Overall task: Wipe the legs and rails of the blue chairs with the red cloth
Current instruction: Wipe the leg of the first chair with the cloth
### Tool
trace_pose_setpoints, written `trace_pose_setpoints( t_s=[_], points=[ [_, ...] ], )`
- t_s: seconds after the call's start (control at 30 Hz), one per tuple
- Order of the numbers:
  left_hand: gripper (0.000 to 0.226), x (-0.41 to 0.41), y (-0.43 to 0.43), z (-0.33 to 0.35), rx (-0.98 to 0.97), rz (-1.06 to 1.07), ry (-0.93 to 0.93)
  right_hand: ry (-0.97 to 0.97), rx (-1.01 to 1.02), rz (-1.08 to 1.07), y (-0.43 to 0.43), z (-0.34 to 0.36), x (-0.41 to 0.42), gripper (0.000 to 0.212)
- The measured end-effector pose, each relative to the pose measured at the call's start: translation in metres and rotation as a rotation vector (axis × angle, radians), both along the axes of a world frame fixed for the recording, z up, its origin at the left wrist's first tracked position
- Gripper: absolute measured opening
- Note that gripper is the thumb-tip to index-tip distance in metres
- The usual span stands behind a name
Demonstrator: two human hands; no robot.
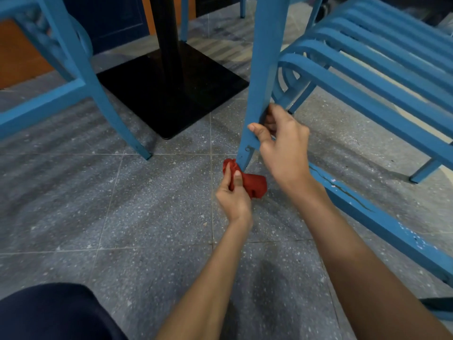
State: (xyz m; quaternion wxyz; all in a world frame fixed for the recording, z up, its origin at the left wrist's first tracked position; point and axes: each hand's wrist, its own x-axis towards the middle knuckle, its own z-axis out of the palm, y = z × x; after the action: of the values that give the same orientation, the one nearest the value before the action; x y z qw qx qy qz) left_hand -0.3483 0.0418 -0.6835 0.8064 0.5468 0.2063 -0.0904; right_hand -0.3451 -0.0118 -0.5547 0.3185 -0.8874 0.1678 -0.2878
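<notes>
We start at the thumb point(237, 179) and fingers point(226, 171) of the left hand point(232, 192). They are curled tight round the red cloth point(255, 185), which is bunched up in a ball. The cloth is pressed on the very bottom of the blue leg point(264, 69), on its near side, and a loose end pokes out to the right of the leg. The cloth hides the tip of the leg, so we cannot tell if the tip sits on the floor point(122, 204).

A little higher up the same leg is the right hand point(282, 143). Its thumb point(255, 130) lies across the front of the leg and its fingers point(270, 114) go round the back, so this hand grips the leg.

From the bottom of the leg a blue rail point(367, 212) runs off to the right and toward us, under the right arm. Its paint is chipped. Up and to the right of the leg are the long blue slats point(380, 69) of a chair. Left of the leg and a bit behind it stands a black table base point(171, 89). Further left of the leg is another blue chair point(81, 82). The floor round the leg is grey tile with white specks.
</notes>
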Motion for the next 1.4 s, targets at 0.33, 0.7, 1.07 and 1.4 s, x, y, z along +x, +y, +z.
trace_pose_setpoints(
  t_s=[0.33, 0.7, 1.07, 1.4],
  points=[
    [0.034, 0.001, 0.011, -0.027, 0.086, -0.102, -0.142, 0.006, 0.023, 0.01, -0.002, 0.0, 0.0, 0.027],
    [0.037, -0.007, 0.003, 0.025, 0.164, -0.085, -0.21, -0.012, 0.02, -0.003, -0.001, -0.001, -0.001, 0.027],
    [0.034, 0.023, 0.038, 0.025, 0.324, -0.38, -0.14, 0.008, 0.043, 0.001, 0.001, 0.001, -0.003, 0.026],
    [0.035, 0.01, 0.027, 0.035, 0.198, -0.26, -0.203, 0.015, 0.016, -0.002, 0.001, 0.002, -0.002, 0.023]
  ],
)
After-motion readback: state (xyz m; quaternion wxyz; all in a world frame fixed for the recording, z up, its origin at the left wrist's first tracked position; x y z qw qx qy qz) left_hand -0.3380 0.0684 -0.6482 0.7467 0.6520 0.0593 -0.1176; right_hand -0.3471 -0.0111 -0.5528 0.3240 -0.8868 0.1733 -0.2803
